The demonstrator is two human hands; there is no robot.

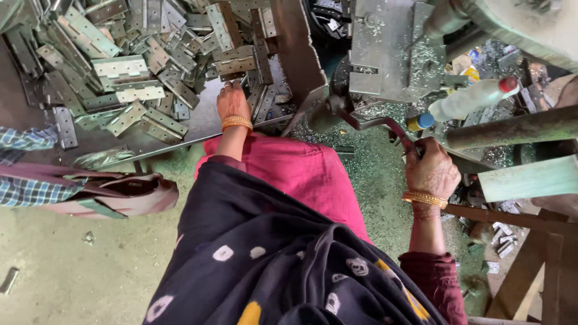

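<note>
My left hand (233, 101) reaches out flat over the dark metal table (198, 129), palm down, fingers loose and spread toward the heap of metal hinges (129, 66); the fingertips touch or nearly touch the hinges at the heap's near edge, and I cannot tell whether any one of them is pinched. The heap fills the table from its far left corner to the middle, the hinges lying crosswise over one another, some folded shut, some open. Gold bangles (236, 123) sit at that wrist, just above the table's near edge. My right hand (430, 171) is clenched around the red-tipped crank handle (385, 125), which curves up and left to the grey press machine (391, 48) standing past the table's right edge. A second set of gold bangles (425, 198) circles the right wrist. Just beyond that hand a white plastic bottle with a red cap (475, 97) lies tilted on the machine's base, and a blue-capped one (421, 121) stands near it. Metal shavings litter the green floor (373, 174) between my hands. At the left edge a checked sleeve (24, 165) of another person shows beside a brown bag (120, 192).
</note>
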